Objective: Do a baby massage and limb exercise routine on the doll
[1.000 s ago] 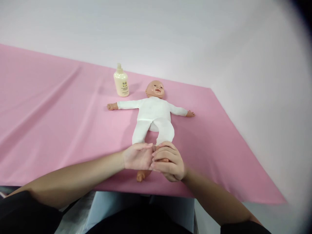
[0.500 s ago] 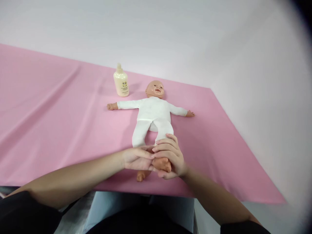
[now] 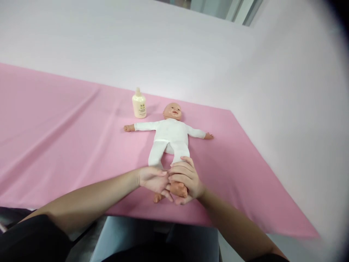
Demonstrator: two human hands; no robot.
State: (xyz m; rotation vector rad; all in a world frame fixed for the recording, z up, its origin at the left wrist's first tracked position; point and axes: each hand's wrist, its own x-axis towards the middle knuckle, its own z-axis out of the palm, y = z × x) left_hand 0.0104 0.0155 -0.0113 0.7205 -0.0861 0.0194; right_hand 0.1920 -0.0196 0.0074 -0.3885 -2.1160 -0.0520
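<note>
One pink cloth (image 3: 245, 189) spreads beneath the doll (image 3: 171, 130), whose long axis points away, head (image 3: 172, 111) farthest. At its lower end I see the left hand (image 3: 154, 178) loosely open, its hold unclear, and the right hand (image 3: 188, 178), the nearer, fingers (image 3: 182, 173) curled around one protruding foot (image 3: 178, 189).
</note>
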